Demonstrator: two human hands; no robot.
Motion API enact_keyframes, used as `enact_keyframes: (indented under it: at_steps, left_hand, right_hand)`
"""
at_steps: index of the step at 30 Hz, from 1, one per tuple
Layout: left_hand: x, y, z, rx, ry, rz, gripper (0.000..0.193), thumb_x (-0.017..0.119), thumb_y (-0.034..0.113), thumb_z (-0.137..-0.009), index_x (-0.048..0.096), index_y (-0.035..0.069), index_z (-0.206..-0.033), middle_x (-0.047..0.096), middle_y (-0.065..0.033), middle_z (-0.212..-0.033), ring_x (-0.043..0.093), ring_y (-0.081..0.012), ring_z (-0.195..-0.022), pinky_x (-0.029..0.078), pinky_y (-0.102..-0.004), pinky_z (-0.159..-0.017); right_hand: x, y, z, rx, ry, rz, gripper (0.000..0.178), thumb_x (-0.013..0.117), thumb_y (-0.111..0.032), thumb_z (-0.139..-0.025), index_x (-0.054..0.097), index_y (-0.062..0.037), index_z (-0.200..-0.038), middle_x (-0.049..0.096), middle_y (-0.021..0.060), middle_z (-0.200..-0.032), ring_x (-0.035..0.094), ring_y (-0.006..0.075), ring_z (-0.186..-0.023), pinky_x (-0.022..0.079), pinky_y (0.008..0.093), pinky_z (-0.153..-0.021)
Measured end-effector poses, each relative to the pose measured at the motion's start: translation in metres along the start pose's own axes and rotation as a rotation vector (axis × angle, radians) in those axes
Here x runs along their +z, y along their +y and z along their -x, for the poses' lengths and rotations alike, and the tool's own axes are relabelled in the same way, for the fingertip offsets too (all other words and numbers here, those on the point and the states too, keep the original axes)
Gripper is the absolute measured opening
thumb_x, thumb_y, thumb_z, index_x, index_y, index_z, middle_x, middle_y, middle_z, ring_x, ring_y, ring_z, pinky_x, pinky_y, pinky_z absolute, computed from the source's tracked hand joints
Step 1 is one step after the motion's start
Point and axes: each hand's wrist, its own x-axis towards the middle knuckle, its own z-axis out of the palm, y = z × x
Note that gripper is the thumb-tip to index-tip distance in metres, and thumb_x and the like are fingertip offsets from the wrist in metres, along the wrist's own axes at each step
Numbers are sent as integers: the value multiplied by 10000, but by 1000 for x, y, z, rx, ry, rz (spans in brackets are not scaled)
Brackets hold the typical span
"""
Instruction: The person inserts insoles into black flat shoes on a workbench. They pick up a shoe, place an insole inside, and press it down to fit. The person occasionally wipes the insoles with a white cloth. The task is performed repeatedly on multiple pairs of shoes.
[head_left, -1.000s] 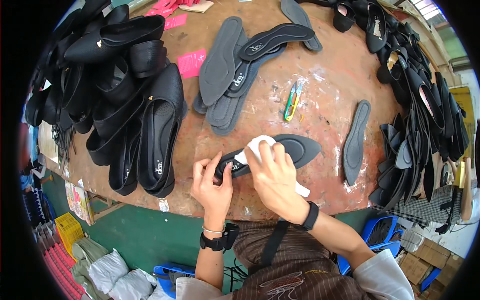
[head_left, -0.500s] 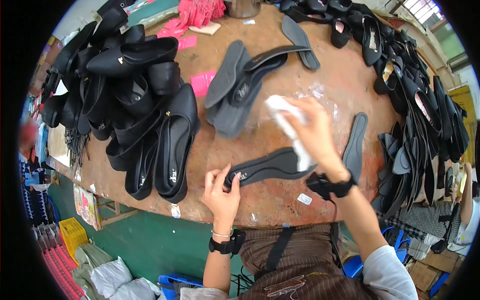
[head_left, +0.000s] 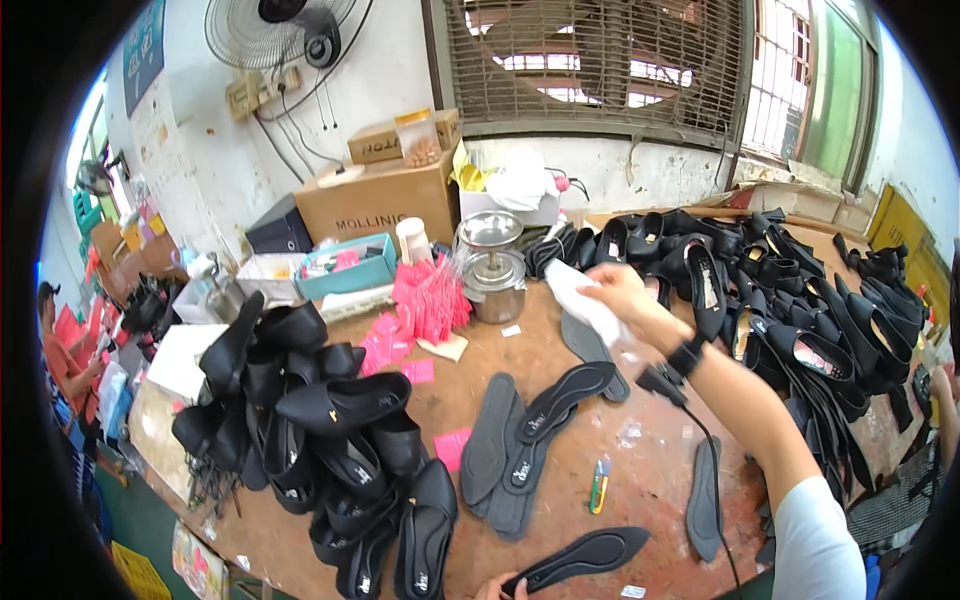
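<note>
Black insole is lying on the near side of the table, and I've got its heel end pinched in my left hand. My right hand is gripping a white cloth near the metal pump pot; I'd guess cloth-wetting for a wipe-down, so next calls for a light dab.

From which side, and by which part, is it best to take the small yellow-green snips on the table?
Probably by the yellow-green handles, coming from the person's side: the snips seem to lie flat, handle end toward the person, blade end pointing away.
</note>
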Motion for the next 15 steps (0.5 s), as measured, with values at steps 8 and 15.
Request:
enact_keyframes:
  at_steps: [8,15]
  left_hand:
    - [6,-9,6,-62,-51,104,150,740,110,-840,715,50,-975,690,-54,-813,579,-158,-638,454,-274,-583]
    - [5,-27,9,-90,-82,399,178,716,86,-870,672,12,-1025,658,-48,-940,565,-133,-765,439,-251,-627]
  right_hand:
    - [49,-74,-27,-527,3,121,426,693,-291,-870,599,12,-1153,638,227,-1124,639,323,-1022,517,405,-834]
    - [-30,72,231,-508,-265,605,373,708,-223,-791,639,-23,-1098,570,197,-1205,475,391,-1231,376,503,-1054]
